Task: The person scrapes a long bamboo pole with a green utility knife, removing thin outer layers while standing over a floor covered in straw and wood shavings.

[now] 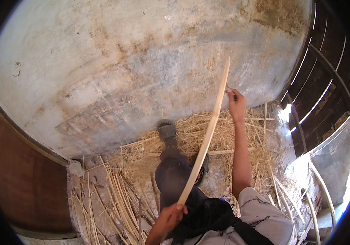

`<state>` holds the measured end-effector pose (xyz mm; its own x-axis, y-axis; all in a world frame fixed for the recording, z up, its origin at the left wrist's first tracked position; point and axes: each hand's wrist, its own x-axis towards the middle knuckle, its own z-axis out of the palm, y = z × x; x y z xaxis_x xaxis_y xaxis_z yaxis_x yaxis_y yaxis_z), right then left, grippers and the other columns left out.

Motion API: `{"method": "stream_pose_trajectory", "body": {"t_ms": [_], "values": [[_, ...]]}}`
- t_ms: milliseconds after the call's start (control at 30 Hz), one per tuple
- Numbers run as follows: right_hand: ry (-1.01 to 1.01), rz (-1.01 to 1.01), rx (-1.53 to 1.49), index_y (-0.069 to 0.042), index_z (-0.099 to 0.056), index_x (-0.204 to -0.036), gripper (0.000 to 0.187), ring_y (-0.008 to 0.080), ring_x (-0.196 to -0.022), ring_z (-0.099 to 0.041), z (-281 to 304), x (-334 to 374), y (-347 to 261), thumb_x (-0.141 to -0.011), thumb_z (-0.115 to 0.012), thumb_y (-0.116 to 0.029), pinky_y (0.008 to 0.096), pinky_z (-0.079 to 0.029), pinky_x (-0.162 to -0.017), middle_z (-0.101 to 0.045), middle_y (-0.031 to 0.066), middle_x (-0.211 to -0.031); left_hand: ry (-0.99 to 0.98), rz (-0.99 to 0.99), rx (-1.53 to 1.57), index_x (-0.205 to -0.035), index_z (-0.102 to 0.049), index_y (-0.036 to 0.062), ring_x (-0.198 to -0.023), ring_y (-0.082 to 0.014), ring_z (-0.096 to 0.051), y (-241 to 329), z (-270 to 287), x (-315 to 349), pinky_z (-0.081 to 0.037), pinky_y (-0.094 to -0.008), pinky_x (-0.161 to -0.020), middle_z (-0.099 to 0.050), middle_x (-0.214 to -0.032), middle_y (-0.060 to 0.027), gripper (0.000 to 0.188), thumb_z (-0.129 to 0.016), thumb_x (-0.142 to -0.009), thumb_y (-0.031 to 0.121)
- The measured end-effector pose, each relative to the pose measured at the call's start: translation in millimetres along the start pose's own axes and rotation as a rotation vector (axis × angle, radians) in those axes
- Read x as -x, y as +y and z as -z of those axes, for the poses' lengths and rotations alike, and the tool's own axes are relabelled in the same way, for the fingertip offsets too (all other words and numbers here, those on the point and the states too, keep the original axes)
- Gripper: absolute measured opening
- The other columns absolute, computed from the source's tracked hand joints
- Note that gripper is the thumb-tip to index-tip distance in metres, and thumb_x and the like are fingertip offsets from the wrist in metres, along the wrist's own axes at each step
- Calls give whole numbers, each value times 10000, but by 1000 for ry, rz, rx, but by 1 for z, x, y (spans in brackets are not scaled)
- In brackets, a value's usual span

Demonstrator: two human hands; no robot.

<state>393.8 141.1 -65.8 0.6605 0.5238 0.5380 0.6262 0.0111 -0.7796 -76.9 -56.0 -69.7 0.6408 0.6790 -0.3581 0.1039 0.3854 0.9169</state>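
Note:
A long, pale bamboo strip [209, 136] slants up and away from my lap, its far tip raised in front of the wall. My left hand [171, 217] is closed around its lower end. Out on my extended arm, my right hand [236, 105] is closed beside the upper part of the strip. From its fingers shows a bit of dark handle and a thin grey edge against the strip, which looks like a small knife [235, 98]. Most of that tool is hidden by the fingers.
Straw-like shavings [199, 122] cover the floor ahead, around my dark boot [166, 130]. Many split strips [121, 200] lie at the left. A stained wall [142, 73] rises in front. A brown panel [23, 171] stands left, dark slatted boards [322, 73] right, with curved poles [324, 188] below.

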Motion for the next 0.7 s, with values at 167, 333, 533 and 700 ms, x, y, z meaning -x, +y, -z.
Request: {"method": "stream_pose_trajectory", "body": {"t_ms": [167,333,533,700], "values": [[-187,-164,-160,-27,-743,-1045,428,116,-684,-471,19,14,-5,-1071,-612,-434,311,-370,-641,-562,-7,-720,233,-21,66,-1089,-621,34,-502,-33,-347,3,21,-2,-270,-236,-447,-390,-625,70,461,-412,-1169,436],[-483,-296,-301,-72,-728,-1197,418,63,-643,-429,14,63,-31,-1077,-602,-452,263,-333,-580,-515,-50,-731,324,-2,155,-1272,-639,1,-536,-36,-348,29,26,-18,-278,-225,-465,-393,-686,63,434,-408,-1177,356],[-805,-345,-645,-37,-656,-1373,497,38,-567,-355,19,121,-106,-1094,-594,-443,238,-272,-534,-465,-68,-726,261,-189,97,-1435,-612,27,-574,-30,-380,56,-1,-43,-290,-204,-517,-419,-715,72,392,-519,-1145,273],[-848,-276,-766,-32,-680,-1379,432,95,-879,-609,27,135,-150,-1079,-656,-343,285,-495,-784,-667,-14,-905,369,-466,-282,-1398,-620,-11,-667,-16,-477,54,-18,-72,-380,-208,-581,-551,-798,51,366,-657,-1059,118]]}}
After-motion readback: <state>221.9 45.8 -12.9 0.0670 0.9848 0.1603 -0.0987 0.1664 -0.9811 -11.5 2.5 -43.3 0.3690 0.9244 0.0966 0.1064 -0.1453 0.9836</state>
